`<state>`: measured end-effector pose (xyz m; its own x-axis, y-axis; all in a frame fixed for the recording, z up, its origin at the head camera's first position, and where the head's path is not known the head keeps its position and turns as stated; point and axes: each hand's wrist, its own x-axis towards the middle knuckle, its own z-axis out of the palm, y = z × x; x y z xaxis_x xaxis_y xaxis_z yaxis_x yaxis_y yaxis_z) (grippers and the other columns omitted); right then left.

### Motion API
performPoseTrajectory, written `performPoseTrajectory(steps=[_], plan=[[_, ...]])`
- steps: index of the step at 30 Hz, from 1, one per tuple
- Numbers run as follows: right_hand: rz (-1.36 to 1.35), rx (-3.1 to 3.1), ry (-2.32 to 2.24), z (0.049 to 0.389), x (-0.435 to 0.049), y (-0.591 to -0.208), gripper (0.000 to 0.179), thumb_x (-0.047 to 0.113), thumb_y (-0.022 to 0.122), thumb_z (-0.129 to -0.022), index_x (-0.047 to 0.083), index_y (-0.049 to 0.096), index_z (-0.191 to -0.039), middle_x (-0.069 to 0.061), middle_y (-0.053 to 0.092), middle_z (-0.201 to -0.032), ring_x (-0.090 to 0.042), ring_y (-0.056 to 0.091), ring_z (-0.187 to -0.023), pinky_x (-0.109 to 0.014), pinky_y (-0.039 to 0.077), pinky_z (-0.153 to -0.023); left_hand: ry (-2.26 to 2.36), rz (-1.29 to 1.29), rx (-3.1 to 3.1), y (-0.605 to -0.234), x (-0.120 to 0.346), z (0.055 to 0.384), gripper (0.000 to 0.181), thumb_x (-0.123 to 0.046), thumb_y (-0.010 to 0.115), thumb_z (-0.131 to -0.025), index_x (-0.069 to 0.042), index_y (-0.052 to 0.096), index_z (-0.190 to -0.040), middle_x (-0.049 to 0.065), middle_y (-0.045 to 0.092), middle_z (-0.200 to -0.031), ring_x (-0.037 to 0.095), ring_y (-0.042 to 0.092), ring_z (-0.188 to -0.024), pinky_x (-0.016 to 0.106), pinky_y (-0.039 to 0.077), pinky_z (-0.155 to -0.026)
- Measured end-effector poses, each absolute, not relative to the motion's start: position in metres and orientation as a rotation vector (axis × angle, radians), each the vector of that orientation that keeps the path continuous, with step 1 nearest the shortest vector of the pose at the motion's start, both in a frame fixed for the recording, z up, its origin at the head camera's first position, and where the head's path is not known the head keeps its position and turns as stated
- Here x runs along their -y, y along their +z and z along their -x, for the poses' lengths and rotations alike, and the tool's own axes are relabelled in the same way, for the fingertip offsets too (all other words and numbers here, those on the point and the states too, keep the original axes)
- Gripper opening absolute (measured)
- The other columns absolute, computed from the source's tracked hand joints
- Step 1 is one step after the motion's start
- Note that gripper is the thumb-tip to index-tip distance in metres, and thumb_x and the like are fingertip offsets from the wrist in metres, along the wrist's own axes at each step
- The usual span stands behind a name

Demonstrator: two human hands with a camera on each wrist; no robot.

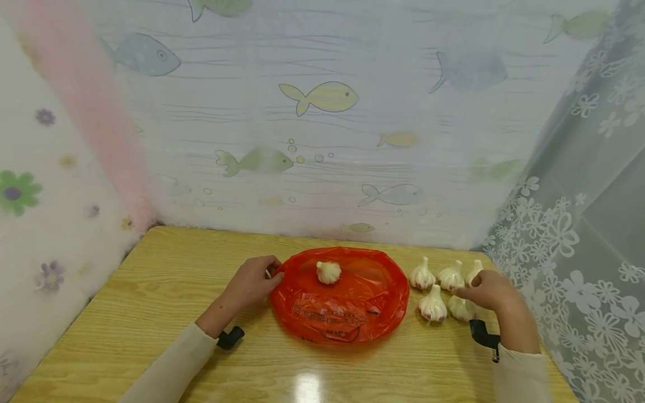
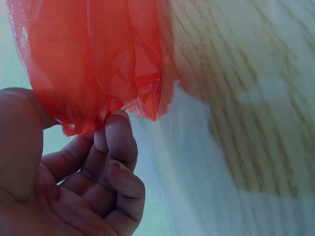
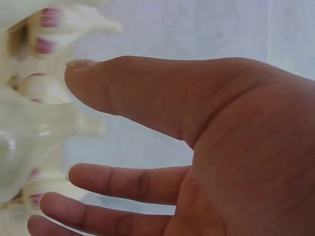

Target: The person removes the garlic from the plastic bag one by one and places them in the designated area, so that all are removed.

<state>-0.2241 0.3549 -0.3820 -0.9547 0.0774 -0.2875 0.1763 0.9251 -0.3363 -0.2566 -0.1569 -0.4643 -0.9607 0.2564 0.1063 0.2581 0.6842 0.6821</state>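
Note:
A red plastic bag (image 1: 347,322) with black print lies spread out, its rim raised in an oval. One white garlic bulb (image 1: 328,273) sits in it, toward the back. My left hand (image 1: 254,281) pinches the bag's left rim between thumb and fingers; in the left wrist view the gathered red film (image 2: 88,64) shows at the fingertips. At the right, my right hand (image 1: 486,289) is over a front garlic bulb (image 1: 459,309), partly hiding it. Thumb and fingers of this hand (image 3: 231,132) are spread apart, with a bulb's stem (image 3: 88,125) near the gap between them.
Several more garlic bulbs stand right of the bag, among them a front one (image 1: 433,305) and back ones (image 1: 422,274). The wooden table (image 1: 166,291) meets a fish-patterned curtain (image 1: 322,184) behind and a flowered lace curtain (image 1: 569,252) at the right.

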Motion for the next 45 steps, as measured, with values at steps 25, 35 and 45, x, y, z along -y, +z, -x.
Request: performPoseTrajectory(steps=[25, 35, 45], plan=[[-0.031, -3.091, -0.582, 0.196, -0.303, -0.346, 0.065, 0.040, 0.074, -0.098, -0.012, 0.055, -0.133, -0.037, 0.062, -0.129, -0.054, 0.062, -0.109, -0.060, 0.053, -0.083, -1.154, 0.442, 2.875, -0.466, 0.156, 0.256, 0.012, -0.016, 0.072, -0.100, -0.008, 0.074, -0.108, -0.002, 0.069, -0.090, 0.014, 0.060, -0.074, 0.029, 0.055, -0.064], [0.036, -3.223, -0.675, 0.193, -0.278, -0.352, 0.060, 0.038, 0.077, -0.097, -0.007, 0.060, -0.134, -0.034, 0.065, -0.126, -0.050, 0.063, -0.111, -0.061, 0.054, -0.083, -1.125, 0.446, 2.877, -0.467, 0.156, 0.258, 0.011, -0.016, 0.072, -0.099, -0.009, 0.075, -0.108, -0.002, 0.069, -0.090, 0.014, 0.059, -0.073, 0.029, 0.054, -0.064], [0.119, -3.324, -0.764, 0.187, -0.251, -0.355, 0.056, 0.032, 0.080, -0.095, -0.004, 0.062, -0.134, -0.029, 0.066, -0.126, -0.047, 0.063, -0.112, -0.063, 0.054, -0.087, -1.127, 0.444, 2.878, -0.468, 0.156, 0.258, 0.011, -0.017, 0.073, -0.099, -0.009, 0.075, -0.108, -0.002, 0.070, -0.090, 0.013, 0.059, -0.073, 0.030, 0.054, -0.064]])
